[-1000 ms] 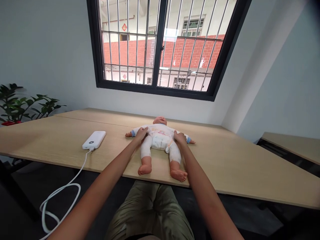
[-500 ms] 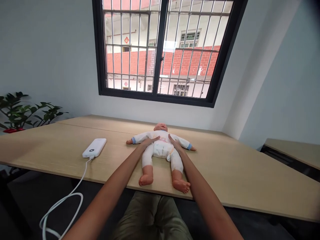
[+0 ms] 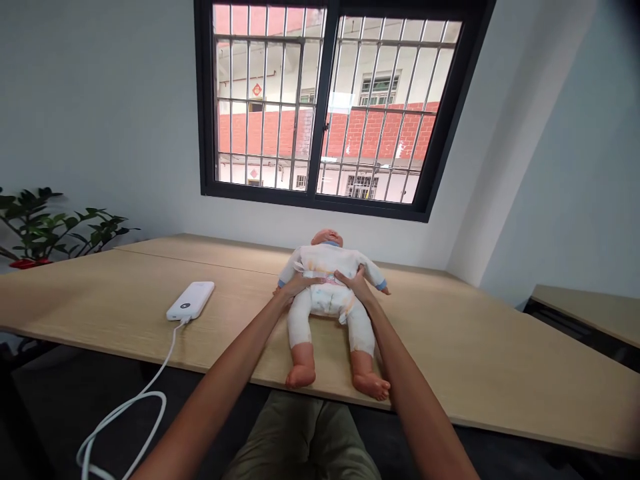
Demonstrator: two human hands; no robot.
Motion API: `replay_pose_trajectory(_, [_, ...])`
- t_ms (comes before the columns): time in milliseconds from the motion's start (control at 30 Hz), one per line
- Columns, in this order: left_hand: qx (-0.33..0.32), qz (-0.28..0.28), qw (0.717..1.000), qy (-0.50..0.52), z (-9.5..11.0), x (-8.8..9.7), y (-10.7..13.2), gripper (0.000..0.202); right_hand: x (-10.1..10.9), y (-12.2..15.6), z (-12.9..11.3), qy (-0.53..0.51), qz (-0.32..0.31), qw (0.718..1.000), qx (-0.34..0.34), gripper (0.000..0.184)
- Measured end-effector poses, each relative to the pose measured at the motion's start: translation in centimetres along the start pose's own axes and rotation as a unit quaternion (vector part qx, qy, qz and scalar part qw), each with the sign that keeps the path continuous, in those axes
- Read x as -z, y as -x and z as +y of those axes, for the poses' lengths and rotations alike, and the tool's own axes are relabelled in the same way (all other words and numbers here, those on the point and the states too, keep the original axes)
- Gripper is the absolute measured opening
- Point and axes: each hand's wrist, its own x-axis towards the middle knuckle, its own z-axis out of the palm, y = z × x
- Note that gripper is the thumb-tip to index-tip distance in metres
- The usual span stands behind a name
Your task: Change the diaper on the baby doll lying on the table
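Note:
A baby doll (image 3: 327,260) in a white outfit with blue cuffs and a diaper (image 3: 327,300) lies face up, its bare feet toward me near the table's front edge. My left hand (image 3: 301,283) grips the doll's waist on the left, thumb laid across the belly. On the other side, my right hand (image 3: 356,281) holds the waist the same way, thumb on the front. The fingers behind the doll's sides are partly hidden. Its head and upper body look slightly raised from the tabletop.
A white power bank (image 3: 191,301) with a white cable (image 3: 163,373) lies on the wooden table (image 3: 475,347), left of the doll. The cable hangs over the front edge. A potted plant (image 3: 45,227) stands at far left. Behind the table is a barred window (image 3: 320,113). Another table (image 3: 590,313) stands at right.
My hands have closed round the doll's waist. Its upper body has come up a little, and its arms have dropped closer to its sides. The view has tilted slightly.

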Motion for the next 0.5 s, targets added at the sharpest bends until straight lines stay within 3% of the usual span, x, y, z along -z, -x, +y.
replay_pose_trajectory(67, [0.006, 0.011, 0.999, 0.05, 1.6, -0.3, 0.4, 0.058, 0.6, 0.1, -1.8, -0.044, -0.008, 0.999, 0.009, 0.109])
replay_pose_trajectory(167, [-0.02, 0.012, 0.995, 0.098, 4.4, -1.1, 2.1, 0.062, 1.8, 1.8, -5.4, -0.141, 0.003, 0.989, 0.052, 0.085])
replay_pose_trajectory(300, [-0.079, -0.005, 0.995, 0.067, 7.2, -2.3, 7.3, 0.055, 3.8, 5.8, -9.6, -0.209, -0.038, 0.976, 0.035, 0.065])
replay_pose_trajectory(400, [-0.067, -0.031, 0.997, -0.009, 7.4, -3.3, 12.4, 0.041, 5.1, 9.4, -11.0, -0.246, -0.034, 0.968, -0.025, 0.062])
replay_pose_trajectory(500, [-0.035, -0.074, 0.993, -0.079, 6.2, -4.1, 16.9, 0.035, 5.6, 13.1, -10.4, -0.304, 0.027, 0.95, -0.073, 0.065])
